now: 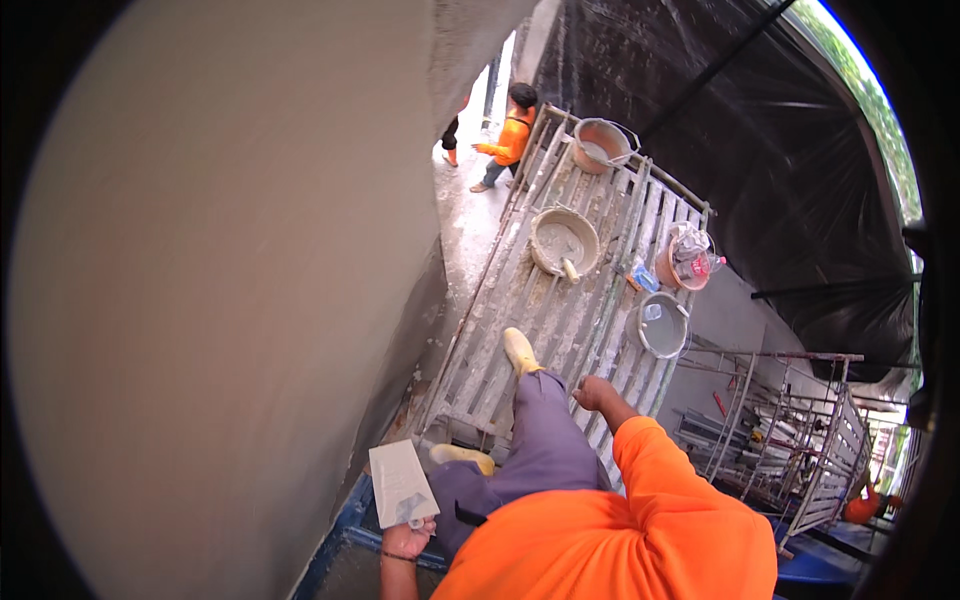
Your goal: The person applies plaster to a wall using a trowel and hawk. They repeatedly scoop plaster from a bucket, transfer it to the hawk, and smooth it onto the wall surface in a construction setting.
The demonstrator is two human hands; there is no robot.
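The fingers of the left hand are wrapped around the handle of a flat plastering float; the handle itself is hidden under the blade and the fingers. The float is seen as a pale grey rectangular plate, smeared with plaster, held low at the left, just beside the smooth grey wall that fills the left half of the view. The right hand is held loosely curled near the right knee, with nothing gripped in it; its fingertips are too small to be made out clearly.

Much of the body is cut off by the lower edge: only an orange sleeve, grey trousers and two yellow boots are seen, the nearer boot partly hidden behind the leg.

The scaffold platform of plaster-streaked slats is stood upon. Four containers are counted on it: a far bucket, a round mortar pan with a tool resting at its rim, an orange bucket holding clear plastic, and a grey pail. Beyond, below the platform, one person in orange is seen fully; a second is mostly hidden by the wall edge. Black sheeting covers the right side.
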